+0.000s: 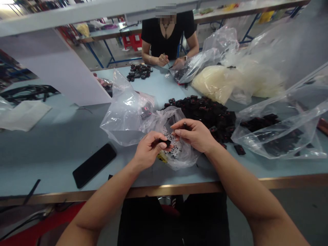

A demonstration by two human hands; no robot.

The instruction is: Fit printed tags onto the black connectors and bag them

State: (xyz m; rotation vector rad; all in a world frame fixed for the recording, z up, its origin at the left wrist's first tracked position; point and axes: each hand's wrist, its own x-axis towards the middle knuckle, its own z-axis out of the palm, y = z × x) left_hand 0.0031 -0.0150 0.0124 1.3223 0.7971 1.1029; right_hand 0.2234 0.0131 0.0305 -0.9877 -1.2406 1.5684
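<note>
My left hand pinches a small black part between thumb and fingers, just above a crumpled clear bag on the light blue table. My right hand is curled beside it, fingers closed round a small dark item that barely shows at the fingertips. Both hands hover close together near the table's front edge. Just beyond my right hand lies a heap of small black parts with red marks.
A black phone lies left of my hands. A clear bag with more black parts sits at right. Bags of pale material lie behind. Across the table a person in black works beside a small pile of parts.
</note>
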